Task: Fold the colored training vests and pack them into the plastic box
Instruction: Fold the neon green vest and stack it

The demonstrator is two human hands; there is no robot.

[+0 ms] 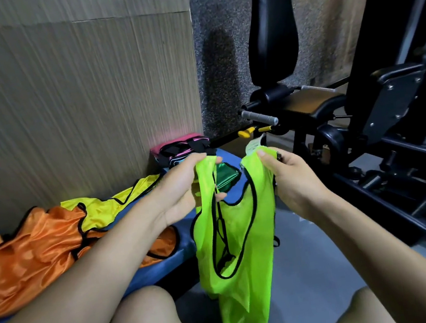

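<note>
Lime-green vest [230, 240] hangs in the air between the knees, held by its two shoulder straps. Left hand [183, 189] pinches the left strap at its top, fingers curled round the fabric. Right hand [287, 178] grips the right strap the same way, thumb on top. Likely reason for the hold: weight pulls the body straight, so the straps can be matched before the first fold.

Orange vest [29, 256] and yellow vest [109, 204] lie crumpled on the blue bench [150, 272], left of the arms, against the wood-grain wall [63, 99]. A folded dark green piece [226, 177] sits farther along the bench, a pink and black bag [180, 149] at its far end.

No plastic box visible. Black gym machine [362, 114] crowds the right side; open grey floor [315, 269] lies under the hanging hem. Bench edge runs just left of the vest.
</note>
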